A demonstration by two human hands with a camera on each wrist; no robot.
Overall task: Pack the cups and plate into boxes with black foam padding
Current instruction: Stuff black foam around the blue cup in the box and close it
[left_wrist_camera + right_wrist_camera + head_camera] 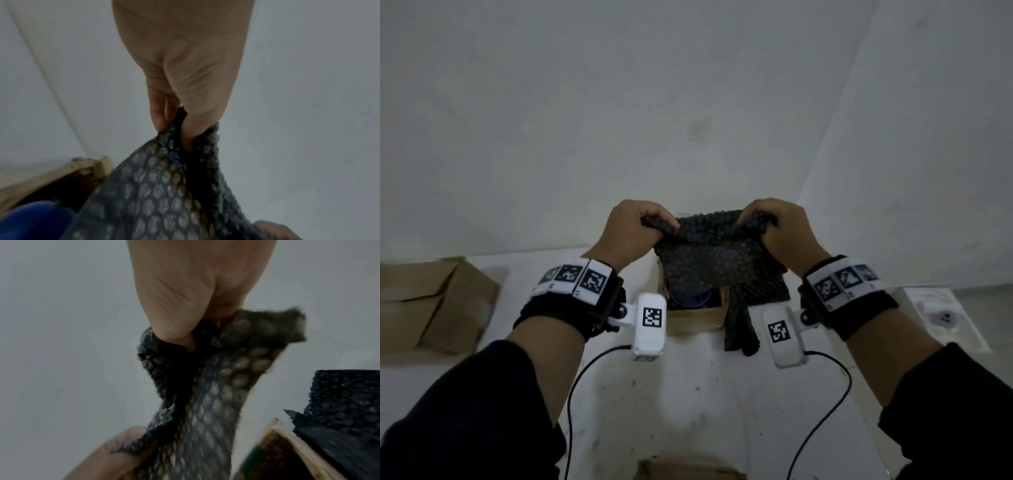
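A person's left hand point(635, 228) and right hand point(779, 228) each clench an upper corner of a black bubble padding sheet point(709, 253), holding it stretched between them above a small open cardboard box point(697, 318) on the white bench point(705, 394). In the left wrist view, thumb and fingers point(158, 112) pinch the bunched sheet; the right wrist view shows the same grip on the other corner. A blue cup point(693, 297) sits inside the box, partly hidden beneath the hanging sheet. Another piece of black padding point(741, 329) lies on the bench just right of the box. A larger cardboard box point(431, 301) stands well to the left, against the white wall point(654, 102).
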